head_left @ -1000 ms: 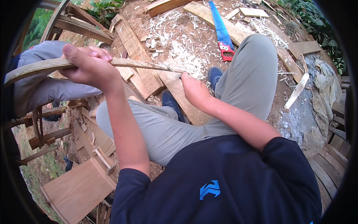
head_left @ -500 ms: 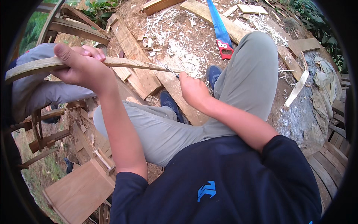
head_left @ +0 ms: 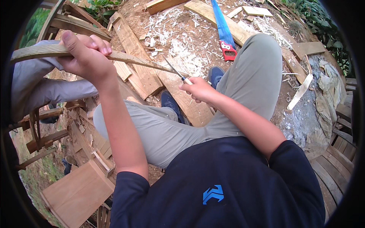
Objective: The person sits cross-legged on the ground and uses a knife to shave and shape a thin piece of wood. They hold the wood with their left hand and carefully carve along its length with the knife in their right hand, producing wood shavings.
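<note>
A long, thin wooden strip runs from the left rim toward the middle, its far end low over the ground. Around its thicker part my left hand is closed, thumb on top. My right hand grips a knife by its pale handle. The dark, narrow blade points up and left, crossing the strip near its far end. Whether the edge touches the wood, I cannot tell.
Wood shavings and planks cover the dirt ahead. A handsaw with a blue blade and red handle lies beyond my right knee. Another person's legs are close on the left. A wooden panel stands lower left.
My right hand has turned and shifted slightly down and right, showing more of the knife's handle and blade. My left hand and the strip have moved slightly up and right.
</note>
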`<state>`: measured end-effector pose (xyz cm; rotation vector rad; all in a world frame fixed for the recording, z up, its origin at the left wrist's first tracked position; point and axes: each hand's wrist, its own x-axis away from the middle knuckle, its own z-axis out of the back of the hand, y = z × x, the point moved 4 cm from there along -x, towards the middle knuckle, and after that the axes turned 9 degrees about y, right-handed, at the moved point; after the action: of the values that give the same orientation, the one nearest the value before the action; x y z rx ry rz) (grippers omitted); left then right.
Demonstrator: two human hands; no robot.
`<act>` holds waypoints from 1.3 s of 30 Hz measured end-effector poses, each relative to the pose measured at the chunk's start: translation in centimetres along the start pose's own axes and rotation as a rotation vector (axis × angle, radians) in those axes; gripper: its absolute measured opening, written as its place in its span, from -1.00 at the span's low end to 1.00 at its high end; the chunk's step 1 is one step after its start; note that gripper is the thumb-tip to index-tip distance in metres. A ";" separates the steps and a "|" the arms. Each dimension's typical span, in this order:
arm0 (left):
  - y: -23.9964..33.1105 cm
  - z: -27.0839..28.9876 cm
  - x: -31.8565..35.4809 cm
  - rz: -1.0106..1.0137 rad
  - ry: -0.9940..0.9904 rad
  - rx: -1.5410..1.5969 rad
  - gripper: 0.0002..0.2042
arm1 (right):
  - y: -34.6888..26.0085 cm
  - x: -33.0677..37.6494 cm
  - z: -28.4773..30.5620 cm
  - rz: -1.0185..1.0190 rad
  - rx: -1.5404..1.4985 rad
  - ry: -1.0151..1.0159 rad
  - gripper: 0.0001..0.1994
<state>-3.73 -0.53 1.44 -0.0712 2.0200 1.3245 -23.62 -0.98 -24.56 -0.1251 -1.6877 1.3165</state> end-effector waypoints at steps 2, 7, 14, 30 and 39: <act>0.0 0.0 -0.2 -0.019 -0.020 -0.011 -0.46 | 0.0 0.1 0.4 0.126 -0.010 0.109 -0.61; -0.3 -0.2 -0.2 -0.048 -0.041 0.044 -0.51 | -3.4 3.8 -0.7 0.445 0.331 0.349 -0.67; 0.4 -0.8 0.6 -0.071 0.021 -0.001 -0.54 | -2.7 3.7 -0.7 0.367 0.513 0.384 -0.68; -0.1 0.0 0.0 -0.030 -0.002 0.048 -0.53 | -0.7 2.4 0.5 0.457 0.509 0.309 -0.61; -0.2 0.5 0.0 -0.054 0.056 0.039 -0.55 | 0.1 3.1 0.0 0.404 0.643 0.372 -0.61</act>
<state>-3.41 -0.24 1.11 -0.1451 2.0755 1.2619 -25.34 0.90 -22.79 -0.3191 -0.8956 1.9401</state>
